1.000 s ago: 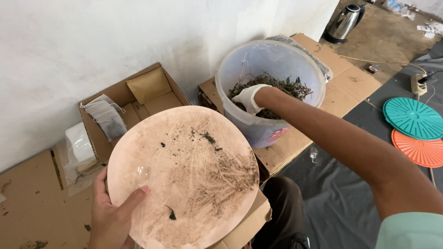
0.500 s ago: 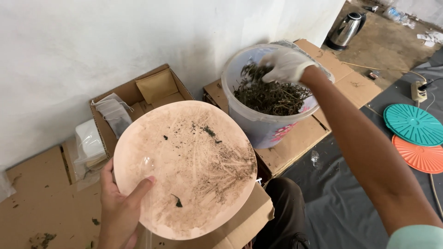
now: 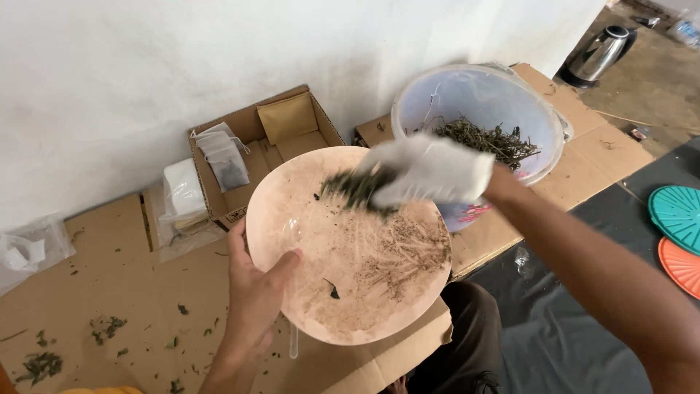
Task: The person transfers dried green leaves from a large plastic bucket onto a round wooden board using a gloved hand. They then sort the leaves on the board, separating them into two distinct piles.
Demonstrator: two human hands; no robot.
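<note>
Swung back from the tub (image 3: 543,138) at two o'clock: gloved right hand (image 3: 430,171) clutching dried herbs (image 3: 357,186) over the plate (image 3: 343,292); left hand (image 3: 255,292) pinching its rim. Next: loosen fingers, scatter evenly.

this looks like a makeshift, home-style workspace for sorting dried herbs, set up on the floor rather than in a proper workshop. flattened cardboard (image 3: 102,292) covers the ground against a plain, scuffed white wall (image 3: 146,66), with loose leaf crumbs scattered over it. an open cardboard box (image 3: 270,146) holds small packets and bags, and a stack of clear plastic bags (image 3: 182,197) lies just beside it. a big translucent tub (image 3: 474,95) of dried plant matter stands on more cardboard. a metal kettle (image 3: 601,51) sits on bare concrete beyond, and a dark sheet (image 3: 583,292) carries teal and orange lids (image 3: 678,233).
</note>
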